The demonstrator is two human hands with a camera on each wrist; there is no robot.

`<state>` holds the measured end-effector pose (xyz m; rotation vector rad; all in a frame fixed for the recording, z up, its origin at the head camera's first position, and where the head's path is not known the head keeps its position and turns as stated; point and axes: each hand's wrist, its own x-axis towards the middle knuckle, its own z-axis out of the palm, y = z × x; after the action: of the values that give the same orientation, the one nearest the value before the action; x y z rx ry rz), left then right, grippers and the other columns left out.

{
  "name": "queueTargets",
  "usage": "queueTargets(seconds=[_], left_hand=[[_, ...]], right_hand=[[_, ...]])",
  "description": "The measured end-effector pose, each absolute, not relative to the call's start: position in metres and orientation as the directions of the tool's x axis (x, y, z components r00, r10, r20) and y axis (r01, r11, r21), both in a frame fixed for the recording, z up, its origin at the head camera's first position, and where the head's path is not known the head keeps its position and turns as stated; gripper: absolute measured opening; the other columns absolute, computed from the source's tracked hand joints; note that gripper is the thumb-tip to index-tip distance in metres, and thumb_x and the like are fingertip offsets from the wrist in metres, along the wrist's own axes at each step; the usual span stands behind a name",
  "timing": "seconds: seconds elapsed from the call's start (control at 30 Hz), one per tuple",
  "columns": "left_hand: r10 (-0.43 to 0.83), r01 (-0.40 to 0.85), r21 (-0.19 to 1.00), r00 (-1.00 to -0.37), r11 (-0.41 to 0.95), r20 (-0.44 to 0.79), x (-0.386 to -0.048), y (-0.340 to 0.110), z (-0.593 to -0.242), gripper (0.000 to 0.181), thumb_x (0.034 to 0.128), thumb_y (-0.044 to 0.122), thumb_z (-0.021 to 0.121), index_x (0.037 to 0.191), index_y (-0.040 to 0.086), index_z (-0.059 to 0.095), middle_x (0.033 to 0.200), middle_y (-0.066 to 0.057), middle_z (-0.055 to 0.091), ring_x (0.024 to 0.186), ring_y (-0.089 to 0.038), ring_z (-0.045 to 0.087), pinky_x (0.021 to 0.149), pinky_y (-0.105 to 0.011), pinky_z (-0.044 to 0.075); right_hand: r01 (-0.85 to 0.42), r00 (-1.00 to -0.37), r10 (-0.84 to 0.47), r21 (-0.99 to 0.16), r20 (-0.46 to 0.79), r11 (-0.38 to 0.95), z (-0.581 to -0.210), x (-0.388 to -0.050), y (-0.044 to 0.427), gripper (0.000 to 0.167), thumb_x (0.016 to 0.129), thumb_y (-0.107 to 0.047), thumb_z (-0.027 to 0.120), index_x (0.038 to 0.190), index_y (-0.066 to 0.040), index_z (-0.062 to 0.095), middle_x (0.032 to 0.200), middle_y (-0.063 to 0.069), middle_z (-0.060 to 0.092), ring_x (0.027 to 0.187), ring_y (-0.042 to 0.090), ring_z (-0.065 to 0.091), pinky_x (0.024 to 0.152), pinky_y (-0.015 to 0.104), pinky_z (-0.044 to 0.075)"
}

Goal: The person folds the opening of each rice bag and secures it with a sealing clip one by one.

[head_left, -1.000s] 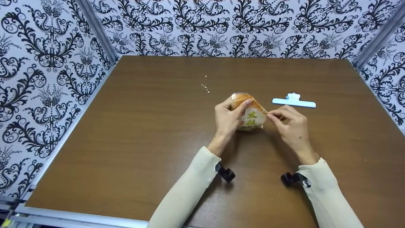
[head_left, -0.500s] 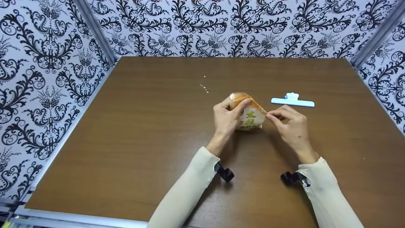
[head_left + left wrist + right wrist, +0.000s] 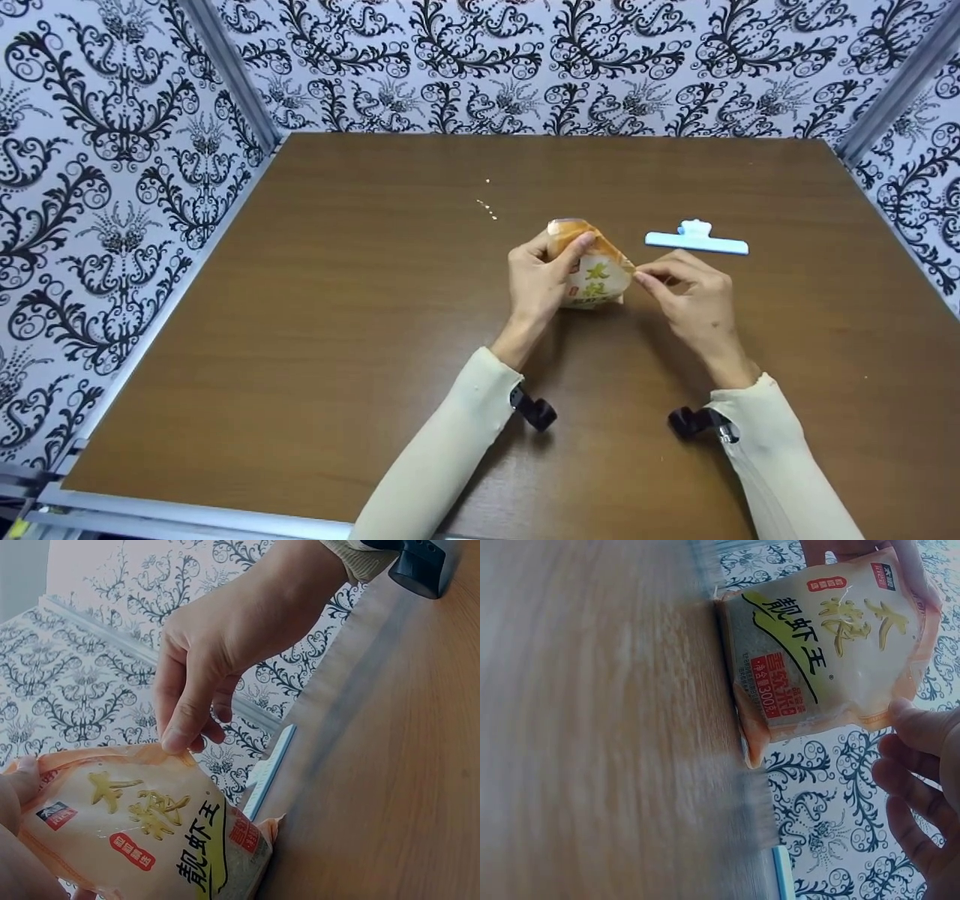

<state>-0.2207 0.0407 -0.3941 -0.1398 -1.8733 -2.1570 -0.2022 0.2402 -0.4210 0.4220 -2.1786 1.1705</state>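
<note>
The left hand (image 3: 536, 281), in the head view, grips a small printed bag (image 3: 596, 283) by its upper left part, thumb laid across the front and the fingers going behind it. The right hand (image 3: 694, 300) pinches the bag's right top corner between thumb and fingertip, so the orange top edge slopes down between the two hands. The bag is upright, right of the middle of the brown table (image 3: 300, 337). A light blue clip (image 3: 697, 241) lies on the table just beyond the right hand, touching neither the hand nor the bag. A few pale specks (image 3: 487, 208) are scattered on the table beyond the bag, to its left. Both arms wear cream sleeves (image 3: 442, 450), each with a black wrist camera (image 3: 534, 412), and a black-and-white patterned wall (image 3: 487, 67) stands behind the table.

In the left wrist view, the bag's front shows gold characters, black lettering and red labels. The right hand's thumb presses on the top edge, while the left hand shows only in part at the left border. The clip appears behind the bag.

In the right wrist view, the right thumb sits on the bag's corner with the other fingers bent below it. The bag's base is down at the table, and a red label reads 300 grams.
</note>
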Motion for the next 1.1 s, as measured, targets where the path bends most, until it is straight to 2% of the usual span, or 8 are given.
queueTargets(seconds=[0.13, 0.37, 0.57, 0.73, 0.87, 1.0, 1.1], left_hand=[[-0.148, 0.27, 0.955, -0.956, -0.119, 0.252, -0.22, 0.041, -0.395, 0.021, 0.0877, 0.017, 0.085, 0.089, -0.003, 0.078, 0.075, -0.007, 0.075, 0.062, -0.004, 0.062, 0.058, -0.021, 0.051], [-0.147, 0.292, 0.948, -0.951, -0.13, 0.273, -0.22, 0.042, -0.397, 0.02, 0.0881, 0.015, 0.084, 0.092, -0.003, 0.078, 0.077, -0.008, 0.075, 0.063, -0.005, 0.062, 0.059, -0.022, 0.053], [-0.138, 0.316, 0.937, -0.945, -0.147, 0.297, -0.22, 0.041, -0.396, 0.019, 0.0888, 0.012, 0.083, 0.092, -0.006, 0.077, 0.073, -0.002, 0.07, 0.062, -0.006, 0.061, 0.058, -0.02, 0.051], [-0.132, 0.316, 0.937, -0.945, -0.149, 0.298, -0.221, 0.041, -0.396, 0.019, 0.0893, 0.012, 0.082, 0.092, -0.006, 0.076, 0.069, 0.004, 0.066, 0.06, -0.005, 0.059, 0.057, -0.02, 0.05], [-0.132, 0.307, 0.94, -0.948, -0.15, 0.288, -0.221, 0.042, -0.396, 0.019, 0.0895, 0.012, 0.082, 0.092, -0.006, 0.076, 0.069, 0.005, 0.066, 0.061, -0.005, 0.059, 0.058, -0.02, 0.051], [-0.133, 0.3, 0.943, -0.95, -0.144, 0.282, -0.22, 0.042, -0.397, 0.019, 0.0897, 0.013, 0.082, 0.093, -0.005, 0.076, 0.069, 0.005, 0.065, 0.061, -0.005, 0.059, 0.057, -0.021, 0.051], [-0.131, 0.299, 0.944, -0.951, -0.139, 0.282, -0.22, 0.042, -0.398, 0.019, 0.09, 0.014, 0.082, 0.092, -0.005, 0.076, 0.068, 0.005, 0.065, 0.061, -0.005, 0.059, 0.057, -0.021, 0.05]], right_hand=[[-0.538, -0.755, 0.012, -0.63, 0.656, 0.56, -0.422, -0.202, 0.241, 0.004, 0.085, -0.001, 0.084, 0.087, -0.004, 0.081, 0.084, 0.008, 0.075, 0.079, -0.004, 0.059, 0.073, 0.006, 0.045], [-0.548, -0.749, 0.004, -0.623, 0.662, 0.558, -0.424, -0.202, 0.242, 0.006, 0.084, 0.0, 0.084, 0.087, -0.004, 0.081, 0.084, 0.008, 0.075, 0.079, -0.002, 0.058, 0.074, 0.006, 0.045], [-0.553, -0.748, -0.012, -0.613, 0.664, 0.565, -0.421, -0.203, 0.242, 0.007, 0.084, -0.001, 0.084, 0.088, -0.006, 0.082, 0.085, 0.007, 0.076, 0.079, 0.005, 0.06, 0.075, 0.009, 0.046], [-0.556, -0.757, -0.035, -0.614, 0.653, 0.561, -0.419, -0.203, 0.242, 0.007, 0.086, -0.002, 0.084, 0.09, -0.007, 0.08, 0.088, 0.009, 0.075, 0.082, 0.001, 0.06, 0.076, 0.012, 0.048], [-0.551, -0.769, -0.044, -0.627, 0.638, 0.551, -0.416, -0.203, 0.243, 0.001, 0.091, -0.005, 0.079, 0.092, -0.004, 0.079, 0.088, 0.007, 0.073, 0.083, -0.002, 0.059, 0.077, 0.014, 0.048], [-0.535, -0.778, -0.04, -0.629, 0.627, 0.564, -0.414, -0.205, 0.244, 0.007, 0.096, -0.01, 0.075, 0.094, -0.005, 0.079, 0.089, 0.005, 0.071, 0.084, -0.003, 0.058, 0.078, 0.014, 0.048], [-0.517, -0.78, -0.027, -0.618, 0.626, 0.592, -0.413, -0.21, 0.246, 0.006, 0.095, -0.009, 0.075, 0.096, -0.004, 0.079, 0.09, 0.007, 0.071, 0.085, -0.003, 0.058, 0.077, 0.012, 0.047]])
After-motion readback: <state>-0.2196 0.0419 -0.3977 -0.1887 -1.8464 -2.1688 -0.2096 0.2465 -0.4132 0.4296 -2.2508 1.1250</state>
